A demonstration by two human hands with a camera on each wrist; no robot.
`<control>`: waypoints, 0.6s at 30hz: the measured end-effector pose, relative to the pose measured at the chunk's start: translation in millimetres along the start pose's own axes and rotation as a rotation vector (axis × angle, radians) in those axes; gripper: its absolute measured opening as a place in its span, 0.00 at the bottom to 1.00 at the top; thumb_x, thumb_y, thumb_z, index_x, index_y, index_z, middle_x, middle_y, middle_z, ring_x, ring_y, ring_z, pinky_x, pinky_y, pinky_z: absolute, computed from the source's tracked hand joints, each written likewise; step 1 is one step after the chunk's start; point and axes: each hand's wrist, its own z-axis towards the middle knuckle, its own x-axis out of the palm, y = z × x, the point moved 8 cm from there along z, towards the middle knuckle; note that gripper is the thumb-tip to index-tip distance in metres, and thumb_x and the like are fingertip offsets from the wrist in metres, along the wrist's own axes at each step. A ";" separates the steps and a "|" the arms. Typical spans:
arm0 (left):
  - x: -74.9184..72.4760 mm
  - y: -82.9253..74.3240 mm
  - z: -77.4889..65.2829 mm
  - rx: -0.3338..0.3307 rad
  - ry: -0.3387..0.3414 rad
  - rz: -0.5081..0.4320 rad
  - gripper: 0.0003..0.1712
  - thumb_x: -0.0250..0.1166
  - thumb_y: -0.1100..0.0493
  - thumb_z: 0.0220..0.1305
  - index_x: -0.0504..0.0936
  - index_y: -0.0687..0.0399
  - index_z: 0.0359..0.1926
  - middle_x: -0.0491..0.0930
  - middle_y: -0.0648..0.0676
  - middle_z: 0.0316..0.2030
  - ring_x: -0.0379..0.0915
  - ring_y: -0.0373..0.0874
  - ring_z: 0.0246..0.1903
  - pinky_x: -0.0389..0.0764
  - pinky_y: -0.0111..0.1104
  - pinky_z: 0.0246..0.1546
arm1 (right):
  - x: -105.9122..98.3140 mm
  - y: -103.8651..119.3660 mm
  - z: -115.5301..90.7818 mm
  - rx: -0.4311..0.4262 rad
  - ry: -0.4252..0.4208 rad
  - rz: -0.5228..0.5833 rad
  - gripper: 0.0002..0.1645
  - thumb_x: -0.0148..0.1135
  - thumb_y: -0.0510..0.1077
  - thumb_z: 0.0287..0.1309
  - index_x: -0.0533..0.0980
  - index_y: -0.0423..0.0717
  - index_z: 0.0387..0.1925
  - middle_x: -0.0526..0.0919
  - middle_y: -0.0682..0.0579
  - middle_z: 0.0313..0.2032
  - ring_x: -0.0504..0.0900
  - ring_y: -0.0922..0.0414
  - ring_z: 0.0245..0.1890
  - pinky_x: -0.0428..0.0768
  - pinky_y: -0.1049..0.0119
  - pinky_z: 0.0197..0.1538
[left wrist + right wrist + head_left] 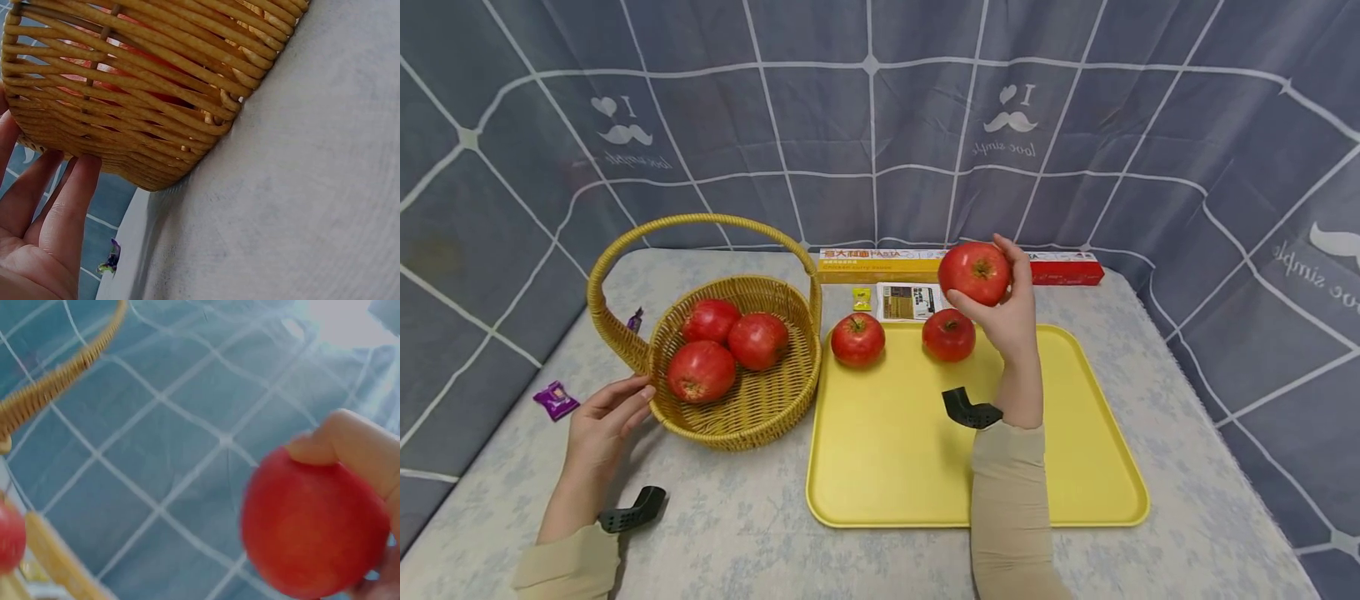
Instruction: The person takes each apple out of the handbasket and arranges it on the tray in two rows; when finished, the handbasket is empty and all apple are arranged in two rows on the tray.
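The light is soft and even with only faint shadows under the basket point(737, 367) and arms, the head view bends at its edges, and the right wrist view is blurry and bluish, with the apple point(312, 522) smeared.

Basket point(737, 417): stands on the table point(760, 542), left of the tray point(887, 442), their sides just beside each other.
In the basket: three apples point(730, 346), packed together.
On the tray: two apples point(857, 339) side by side along its far edge.
Held apple point(973, 272): in the right hand point(1011, 321), raised above the tray's far edge, over the right-hand tray apple point(949, 335).
Left hand point(606, 421): on the table, touching the basket's left side.
Long box point(955, 267): lies behind the tray, against the backdrop point(880, 125).
Small packets point(902, 302): between box and tray.
Wrapped sweet point(556, 399): left of the basket, near the table's edge.
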 end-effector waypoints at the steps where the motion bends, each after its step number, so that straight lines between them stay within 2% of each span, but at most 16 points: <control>1: -0.1 0.0 0.5 0.001 0.000 -0.003 0.14 0.58 0.75 0.61 0.86 0.58 0.40 0.83 0.48 0.38 0.80 0.35 0.38 0.80 0.25 0.37 | -8.8 -5.7 0.4 0.017 -0.055 -0.001 0.47 0.72 0.31 0.42 0.61 0.47 0.64 0.66 0.52 0.60 0.64 0.57 0.59 0.75 0.56 0.55; 5: -0.7 -0.6 2.0 0.004 -0.004 -0.025 0.14 0.57 0.76 0.61 0.86 0.59 0.40 0.83 0.49 0.38 0.80 0.36 0.38 0.81 0.26 0.36 | -35.8 -30.2 0.6 0.077 -0.265 -0.025 0.48 0.71 0.32 0.43 0.58 0.44 0.65 0.64 0.48 0.62 0.63 0.56 0.61 0.74 0.58 0.57; 8: -0.8 -0.9 1.7 0.003 -0.008 -0.039 0.15 0.57 0.76 0.61 0.86 0.60 0.40 0.84 0.49 0.37 0.80 0.37 0.37 0.81 0.26 0.36 | -49.2 -48.9 -0.8 0.125 -0.372 -0.054 0.48 0.72 0.34 0.43 0.57 0.43 0.65 0.62 0.47 0.63 0.62 0.55 0.62 0.73 0.58 0.58; 11: -0.9 -0.3 0.9 -0.006 -0.009 -0.040 0.15 0.57 0.76 0.61 0.86 0.59 0.39 0.84 0.49 0.37 0.80 0.36 0.37 0.81 0.26 0.36 | -59.9 -67.0 -3.4 0.177 -0.431 -0.090 0.47 0.73 0.37 0.43 0.59 0.46 0.65 0.62 0.50 0.62 0.62 0.56 0.62 0.73 0.59 0.58; 18: -0.1 0.3 1.2 -0.004 -0.007 -0.017 0.13 0.58 0.75 0.61 0.85 0.60 0.40 0.83 0.49 0.37 0.80 0.37 0.37 0.81 0.26 0.36 | -79.1 -102.2 -11.7 0.328 -0.508 -0.122 0.45 0.73 0.40 0.43 0.62 0.53 0.63 0.62 0.54 0.63 0.62 0.58 0.61 0.72 0.60 0.59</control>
